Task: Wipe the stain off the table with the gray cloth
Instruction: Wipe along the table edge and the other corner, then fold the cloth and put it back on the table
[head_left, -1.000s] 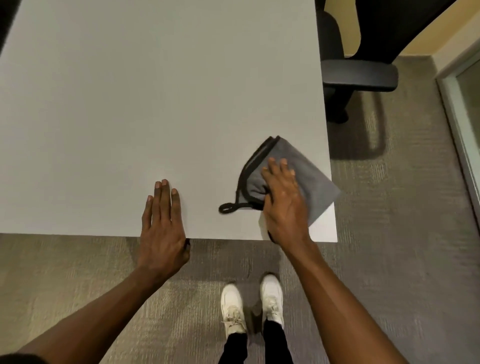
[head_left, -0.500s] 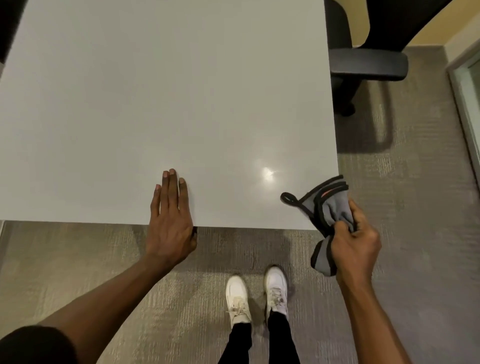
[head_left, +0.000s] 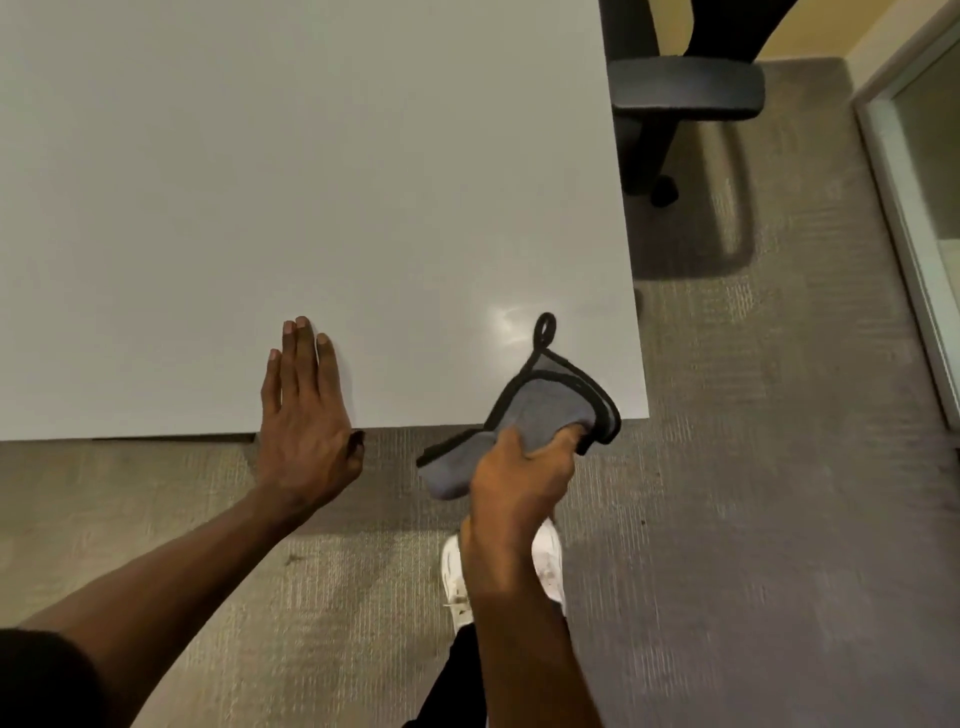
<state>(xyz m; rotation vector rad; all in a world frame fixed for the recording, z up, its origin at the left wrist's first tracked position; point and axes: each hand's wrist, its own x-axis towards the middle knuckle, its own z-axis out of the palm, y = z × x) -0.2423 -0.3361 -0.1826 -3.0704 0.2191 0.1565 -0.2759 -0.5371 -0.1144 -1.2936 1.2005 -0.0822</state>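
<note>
The gray cloth (head_left: 540, 410) with black trim and a hanging loop is bunched in my right hand (head_left: 519, 475), which grips it at the table's front edge near the right corner. Part of the cloth lies over the white table (head_left: 311, 182), part hangs off it. Just beyond the loop a shiny wet-looking patch (head_left: 506, 317) glints on the tabletop. No dark stain shows. My left hand (head_left: 306, 405) rests flat on the front edge, fingers together and holding nothing.
A black office chair (head_left: 685, 88) stands past the table's right edge at the back. Gray carpet (head_left: 779, 467) covers the floor. My white shoes (head_left: 550, 566) are below the right hand. A glass panel with a pale frame (head_left: 914, 218) runs along the far right.
A second ago my right hand pressed the cloth flat on the table. It then lifted it off to the right and has now brought it back left over the front edge.
</note>
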